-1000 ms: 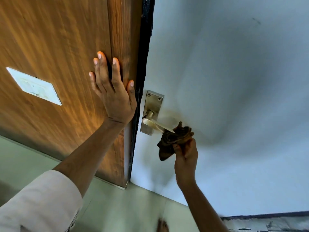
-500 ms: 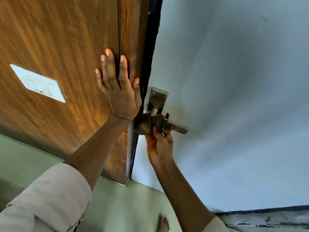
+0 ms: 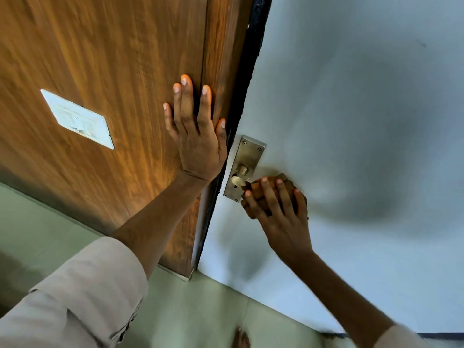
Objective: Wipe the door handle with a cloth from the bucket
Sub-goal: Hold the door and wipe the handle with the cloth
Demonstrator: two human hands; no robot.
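Observation:
A brass lever door handle (image 3: pixel 238 181) on a metal backplate (image 3: pixel 247 156) sits on the pale grey door face (image 3: pixel 351 121). My right hand (image 3: pixel 278 212) is wrapped around the lever with a brown cloth (image 3: pixel 258 190) bunched under the fingers, so most of the lever is hidden. Only the lever's base near the spindle shows. My left hand (image 3: pixel 198 136) lies flat, fingers spread, on the wooden panel (image 3: pixel 113 71) beside the door's dark edge (image 3: pixel 251 71). No bucket is in view.
A white rectangular switch plate (image 3: pixel 77 119) is set in the wooden panel to the left. Pale green floor (image 3: pixel 188 310) lies below, with a bare foot (image 3: pixel 241 339) at the bottom edge. A dark strip (image 3: pixel 439 335) runs along the lower right.
My right hand, holding the cloth, slid from the handle's base outward along the lever and now covers its outer part. My left hand stayed flat on the wood.

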